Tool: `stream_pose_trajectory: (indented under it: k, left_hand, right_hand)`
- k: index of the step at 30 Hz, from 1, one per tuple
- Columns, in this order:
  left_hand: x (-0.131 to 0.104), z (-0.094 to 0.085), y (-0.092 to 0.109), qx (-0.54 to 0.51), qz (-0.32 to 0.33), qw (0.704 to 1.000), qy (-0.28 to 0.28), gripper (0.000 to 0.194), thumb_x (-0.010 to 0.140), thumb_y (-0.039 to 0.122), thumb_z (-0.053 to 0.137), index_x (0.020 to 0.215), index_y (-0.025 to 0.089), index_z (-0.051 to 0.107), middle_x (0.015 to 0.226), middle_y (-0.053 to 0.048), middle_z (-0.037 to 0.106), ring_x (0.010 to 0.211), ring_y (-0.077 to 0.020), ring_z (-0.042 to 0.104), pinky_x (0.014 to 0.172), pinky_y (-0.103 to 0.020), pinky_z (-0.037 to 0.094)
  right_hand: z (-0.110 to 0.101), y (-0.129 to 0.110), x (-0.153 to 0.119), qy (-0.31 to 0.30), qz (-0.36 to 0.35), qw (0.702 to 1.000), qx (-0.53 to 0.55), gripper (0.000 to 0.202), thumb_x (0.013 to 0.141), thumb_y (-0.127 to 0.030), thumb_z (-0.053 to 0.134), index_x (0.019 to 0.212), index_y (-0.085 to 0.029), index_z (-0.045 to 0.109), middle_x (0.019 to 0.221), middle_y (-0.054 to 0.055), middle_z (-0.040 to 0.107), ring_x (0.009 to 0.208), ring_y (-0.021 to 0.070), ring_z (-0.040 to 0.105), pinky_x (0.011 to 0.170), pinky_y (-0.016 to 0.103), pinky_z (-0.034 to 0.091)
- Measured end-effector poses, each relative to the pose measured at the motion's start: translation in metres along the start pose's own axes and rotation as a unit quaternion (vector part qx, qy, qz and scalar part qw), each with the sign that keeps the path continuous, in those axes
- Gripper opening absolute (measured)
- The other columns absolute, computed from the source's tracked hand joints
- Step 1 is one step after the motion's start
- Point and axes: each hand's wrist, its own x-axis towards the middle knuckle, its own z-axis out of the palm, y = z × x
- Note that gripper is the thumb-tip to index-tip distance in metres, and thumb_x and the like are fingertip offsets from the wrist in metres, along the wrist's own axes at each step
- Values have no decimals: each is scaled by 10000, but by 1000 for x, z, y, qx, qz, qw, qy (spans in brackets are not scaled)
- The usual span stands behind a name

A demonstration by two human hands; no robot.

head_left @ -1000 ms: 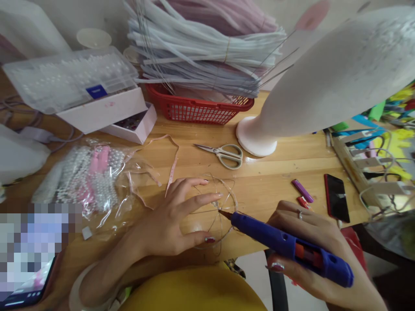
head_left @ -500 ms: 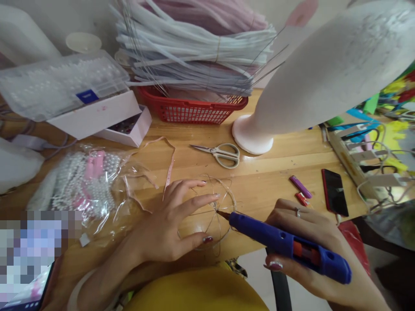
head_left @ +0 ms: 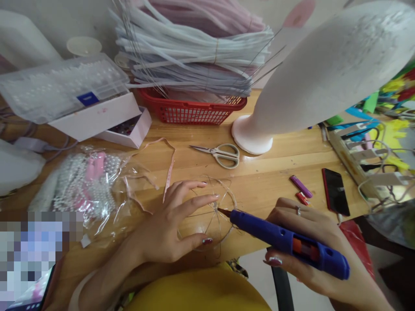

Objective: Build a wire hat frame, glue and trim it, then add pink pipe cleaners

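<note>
- Over the wire ring point(head_left: 235, 201), the tool's point(head_left: 259, 226) tip had seemingly edged back slightly.
- Right hand point(head_left: 313, 235) wrapped the tool.
- Left hand's point(head_left: 164, 226) fingers stayed spread, pinching nothing.

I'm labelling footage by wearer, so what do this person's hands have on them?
The left hand has dark red, glittery nail polish, with a pale band farther up the arm. The right hand has similar polish and a silver-coloured ring.
</note>
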Motion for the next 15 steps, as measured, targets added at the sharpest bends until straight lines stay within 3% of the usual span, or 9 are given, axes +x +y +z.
stream_pose_trajectory:
  k: [15]
  left_hand:
    - [-1, -1, 1, 8, -7, 1000, -4, 664, 856, 275, 660, 1440, 402, 372, 1466, -45, 331, 1373, -269, 346, 1148, -505, 320]
  right_hand:
    - [0, 1, -4, 4, 1, 1000, -4, 218, 896, -426, 663, 840, -239, 566, 674, -25, 545, 626, 147, 517, 519, 272, 362]
